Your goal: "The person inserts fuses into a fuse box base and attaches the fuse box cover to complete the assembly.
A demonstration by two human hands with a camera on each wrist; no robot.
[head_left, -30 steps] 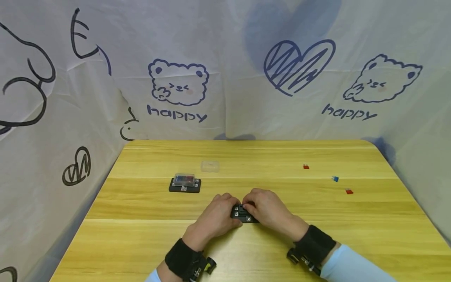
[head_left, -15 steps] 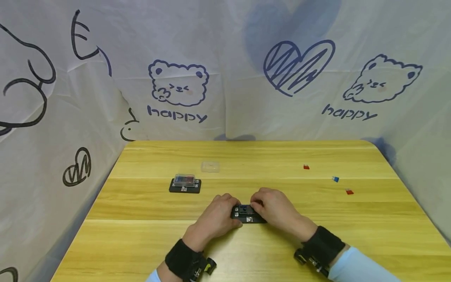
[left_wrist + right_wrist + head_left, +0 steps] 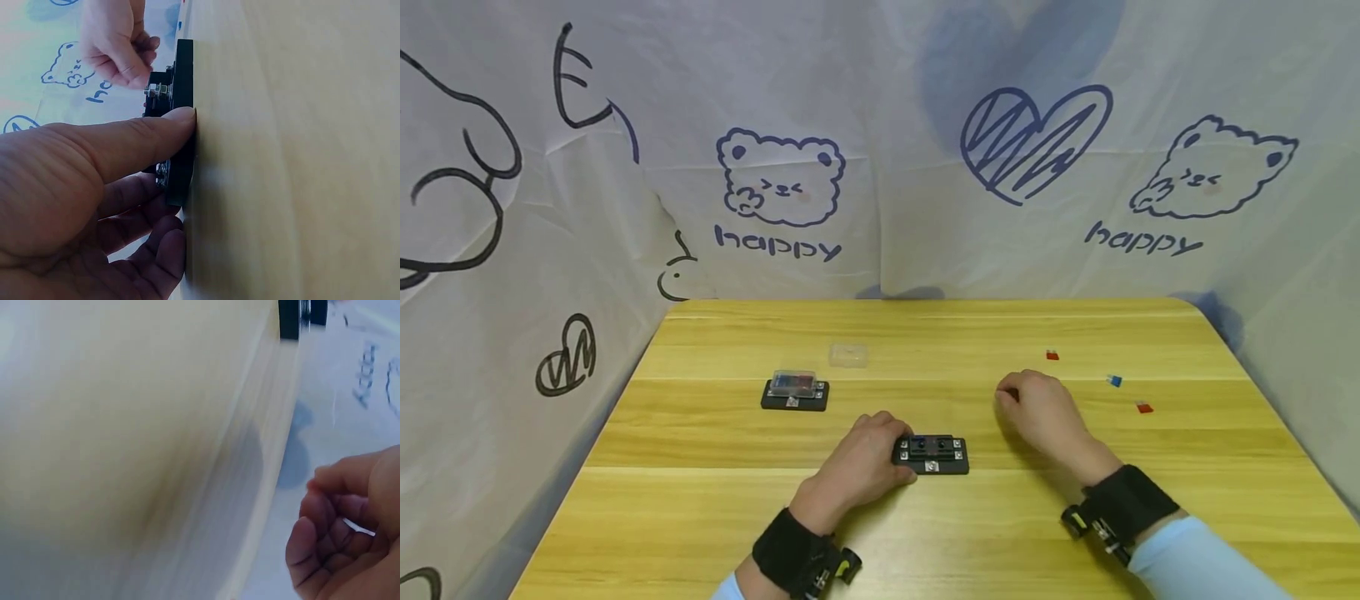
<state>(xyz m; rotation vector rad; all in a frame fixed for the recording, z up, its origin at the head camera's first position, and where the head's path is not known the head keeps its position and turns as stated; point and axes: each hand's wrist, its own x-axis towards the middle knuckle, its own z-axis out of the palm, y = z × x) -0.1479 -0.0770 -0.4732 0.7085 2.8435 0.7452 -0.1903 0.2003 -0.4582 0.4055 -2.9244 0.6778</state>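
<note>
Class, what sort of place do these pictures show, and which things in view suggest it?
Probably a makeshift tabletop workstation: a wood-grain table, doodled white sheeting hung behind it, and a black block with metal terminals on the table.

1. Here's the worktop [image 3: 700,525], yellowish and wood-grained, its far corners rounded!
2. Front and centre, the front black block [image 3: 932,458] sits flat on the grain, metal screws showing.
3. Behind it to the left, the rear black block [image 3: 795,393], topped by a clear cover.
4. Just beyond that, a loose transparent lid [image 3: 848,356].
5. Over right, a scattered trio: far red piece [image 3: 1052,355], blue piece [image 3: 1114,381], near red piece [image 3: 1144,408]!
</note>
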